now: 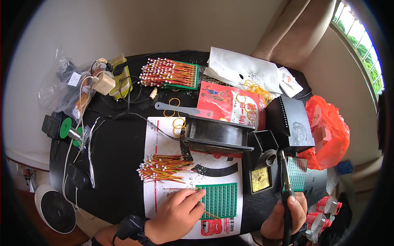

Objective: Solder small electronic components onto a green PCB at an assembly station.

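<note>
My left hand [178, 215] rests over the left edge of a green circuit board [221, 199] with rows of small pads. Its fingers are bent together at the board's upper left corner, pinching a thin red-and-yellow wire [180, 189]; the fingertips partly hide the grip. Another short wire end [212, 215] pokes out from beneath this hand across the board. My right hand [292, 215] is wrapped round the black handle of a soldering iron [286, 180], held upright with its tip beside the iron stand [262, 149]. Just above my left hand lies a pile of wires with white connectors [166, 168].
A yellow cleaning sponge [260, 179] sits in the stand's base. Behind are a black fan-like frame [217, 133], a black box [289, 123] and a wired board [195, 74]. At left stands a solder spool [72, 131]; at right, a red plastic bag [328, 135] and another green board [296, 172].
</note>
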Motion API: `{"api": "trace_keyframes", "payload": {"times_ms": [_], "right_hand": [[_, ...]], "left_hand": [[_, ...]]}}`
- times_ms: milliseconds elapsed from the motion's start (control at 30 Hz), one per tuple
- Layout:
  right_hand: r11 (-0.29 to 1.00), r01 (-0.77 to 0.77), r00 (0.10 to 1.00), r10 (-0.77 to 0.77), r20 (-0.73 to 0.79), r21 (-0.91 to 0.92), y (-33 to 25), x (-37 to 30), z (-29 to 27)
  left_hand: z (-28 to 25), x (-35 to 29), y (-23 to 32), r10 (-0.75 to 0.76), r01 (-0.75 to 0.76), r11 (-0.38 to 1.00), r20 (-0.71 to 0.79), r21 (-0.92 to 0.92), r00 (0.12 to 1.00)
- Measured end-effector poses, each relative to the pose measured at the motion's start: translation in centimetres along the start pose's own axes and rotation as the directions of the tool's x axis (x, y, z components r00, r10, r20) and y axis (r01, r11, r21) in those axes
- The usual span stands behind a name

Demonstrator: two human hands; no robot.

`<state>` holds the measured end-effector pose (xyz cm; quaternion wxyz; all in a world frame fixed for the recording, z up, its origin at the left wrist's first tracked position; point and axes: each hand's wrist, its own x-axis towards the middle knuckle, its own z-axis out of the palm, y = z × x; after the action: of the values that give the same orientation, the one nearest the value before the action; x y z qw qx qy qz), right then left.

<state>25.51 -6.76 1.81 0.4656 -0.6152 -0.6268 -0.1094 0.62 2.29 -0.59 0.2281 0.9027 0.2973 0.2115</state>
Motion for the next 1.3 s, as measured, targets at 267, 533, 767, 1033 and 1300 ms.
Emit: {"api": "trace_keyframes", "payload": {"times_ms": [267,533,767,1033,1300], "right_hand": [[0.998,0.062,0.982,-0.057,0.181,-0.023,2.0,1.0,0.7],[0.991,-0.131,0.972,0.134,0.193,-0.031,0.7,1.2,1.9],[0.941,-0.134,0.987,0.156,-0.049,0.311,0.9,-1.7,1.7],[0.867,-0.189,0.97,0.094,0.222,0.46,-1.4,0.0,0.8],[0.848,-0.066,0.985,-0.029,0.17,0.525,-0.8,-1.1,2.5]], "left_hand": [[-0.9,0.5,0.7,-0.028,0.032,0.999,0.092,-0.043,0.995],[-2.3,0.8,0.6,-0.206,0.14,0.949,-0.22,-0.282,0.954],[-2.8,0.9,0.5,-0.327,0.239,0.874,-0.149,-0.422,0.933],[-0.4,1.3,-1.5,-0.086,0.074,0.981,-0.063,-0.177,0.994],[-0.7,1.4,-0.6,-0.139,0.128,0.968,-0.036,-0.215,0.99]]}}
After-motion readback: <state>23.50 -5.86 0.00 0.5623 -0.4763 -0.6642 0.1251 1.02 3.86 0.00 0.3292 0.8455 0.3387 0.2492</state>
